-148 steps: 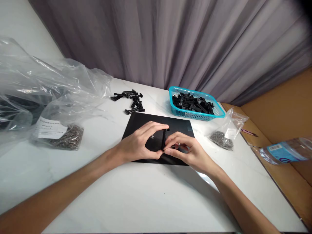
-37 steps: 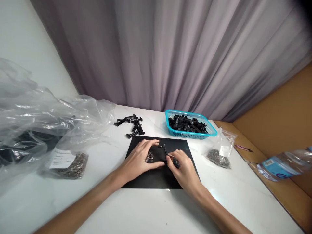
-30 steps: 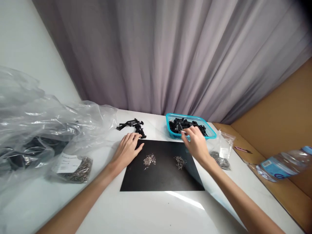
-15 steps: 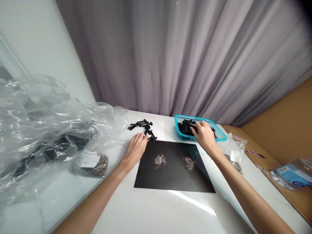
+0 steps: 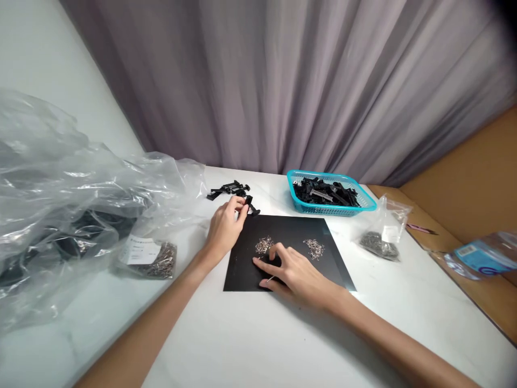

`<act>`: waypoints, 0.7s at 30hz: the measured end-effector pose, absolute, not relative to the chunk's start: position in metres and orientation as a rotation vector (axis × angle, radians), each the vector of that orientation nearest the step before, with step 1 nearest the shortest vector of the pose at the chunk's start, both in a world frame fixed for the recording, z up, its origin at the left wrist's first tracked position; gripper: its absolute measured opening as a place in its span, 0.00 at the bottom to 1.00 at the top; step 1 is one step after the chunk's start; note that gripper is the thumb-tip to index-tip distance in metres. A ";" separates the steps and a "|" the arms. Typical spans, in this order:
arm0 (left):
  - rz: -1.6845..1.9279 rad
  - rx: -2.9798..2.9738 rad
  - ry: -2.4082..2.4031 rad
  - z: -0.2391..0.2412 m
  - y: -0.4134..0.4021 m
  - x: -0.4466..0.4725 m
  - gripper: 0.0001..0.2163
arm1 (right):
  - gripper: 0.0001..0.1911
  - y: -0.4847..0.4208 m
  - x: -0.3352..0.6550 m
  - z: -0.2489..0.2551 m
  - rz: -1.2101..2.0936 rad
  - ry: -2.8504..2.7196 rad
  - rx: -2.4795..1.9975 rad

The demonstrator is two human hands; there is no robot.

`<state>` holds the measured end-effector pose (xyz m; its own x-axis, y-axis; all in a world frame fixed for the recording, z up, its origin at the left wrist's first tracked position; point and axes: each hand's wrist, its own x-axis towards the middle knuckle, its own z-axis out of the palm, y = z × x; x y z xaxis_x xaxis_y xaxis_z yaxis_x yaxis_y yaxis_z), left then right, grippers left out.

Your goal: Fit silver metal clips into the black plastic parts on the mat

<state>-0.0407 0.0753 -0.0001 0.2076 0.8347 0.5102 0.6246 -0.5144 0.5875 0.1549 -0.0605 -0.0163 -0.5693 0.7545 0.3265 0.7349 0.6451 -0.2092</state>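
A black part (image 5: pixel 249 201) was pinched by the left hand (image 5: pixel 226 226), near the loose black parts (image 5: pixel 230 188) on the white surface (image 5: pixel 226 345); its long axis was masked by the fingers. At the right hand (image 5: pixel 297 272), thumb and forefinger were held apart over the black sheet (image 5: pixel 242 277); whether the thin rod (image 5: pixel 271 278) by the thumb was in the grip could not be told. The left metal heap (image 5: pixel 264 245) was placed just beyond that forefinger's tip, less closely neighboured by the left hand.
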 end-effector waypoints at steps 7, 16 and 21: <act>1.166 1.978 1.108 0.003 0.066 -0.029 0.16 | 0.11 -0.052 0.154 -0.030 -0.096 -2.341 -1.156; 0.978 1.552 0.834 0.009 0.040 -0.012 0.27 | 0.06 -0.054 0.181 -0.014 0.111 -2.102 -1.221; 0.954 1.520 0.823 0.011 0.021 -0.002 0.20 | 0.06 -0.050 0.190 -0.022 0.339 -1.948 -1.315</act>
<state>-0.0024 0.0215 0.0110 0.4330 0.8912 0.1350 0.0024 -0.1509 0.9885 0.1905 -0.0501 -0.0221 -0.1928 0.8805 0.4331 0.6821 0.4376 -0.5859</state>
